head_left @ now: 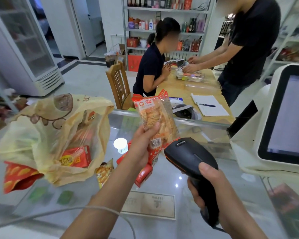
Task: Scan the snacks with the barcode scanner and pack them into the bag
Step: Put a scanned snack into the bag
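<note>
My left hand point(141, 144) grips a clear cracker packet with red ends point(155, 118), held upright above the glass counter point(188, 190), its barcode label low on the side facing the scanner. My right hand point(207, 185) grips the handle of a black barcode scanner point(190, 156), whose head points up at the packet's lower end, almost touching it. A yellow plastic bag point(47, 128) stands open at the left with a red snack box point(78, 156) inside.
Loose snacks lie on the counter: a red pouch point(17, 175) at the bag's left, a small popcorn-print packet point(104, 171), red packets point(143, 173) under my left hand. A white register screen point(283, 118) stands at the right. Two people work at a wooden table point(176, 87) beyond.
</note>
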